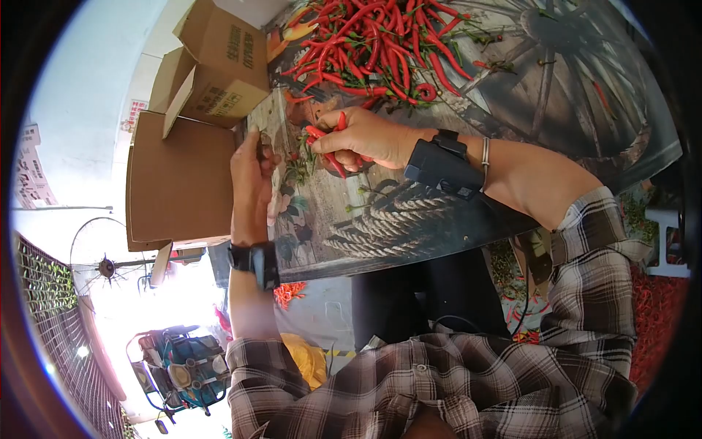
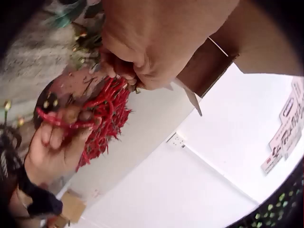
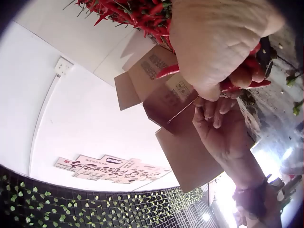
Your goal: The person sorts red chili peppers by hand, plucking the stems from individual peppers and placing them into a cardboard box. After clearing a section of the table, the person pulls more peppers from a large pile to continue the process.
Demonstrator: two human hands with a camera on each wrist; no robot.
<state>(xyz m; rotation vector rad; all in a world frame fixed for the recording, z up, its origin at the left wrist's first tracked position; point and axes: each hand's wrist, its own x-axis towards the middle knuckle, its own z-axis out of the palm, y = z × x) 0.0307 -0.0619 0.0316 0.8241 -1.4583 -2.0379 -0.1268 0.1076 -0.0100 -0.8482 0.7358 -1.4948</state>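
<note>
My right hand (image 1: 369, 139) holds several red chili peppers (image 1: 338, 165) in its curled fingers; their ends stick out on both sides. One curved chili (image 2: 61, 121) lies across its fingers in the left wrist view. Close beside it is my left hand (image 1: 251, 183), bent fingers turned toward the right hand in the right wrist view. A small yellow-green bit (image 2: 136, 89) shows at its fingertips; I cannot tell whether they pinch it. Green stems (image 1: 298, 170) lie on the table between the hands. A large heap of red chilies (image 1: 373, 44) is beyond the right hand.
Open cardboard boxes (image 1: 183, 179) stand along the left table edge, beside the left hand. Loose stems and scraps (image 1: 497, 67) lie right of the heap on the printed tablecloth (image 1: 468, 227). More red chilies (image 1: 654, 322) are on the floor at the right.
</note>
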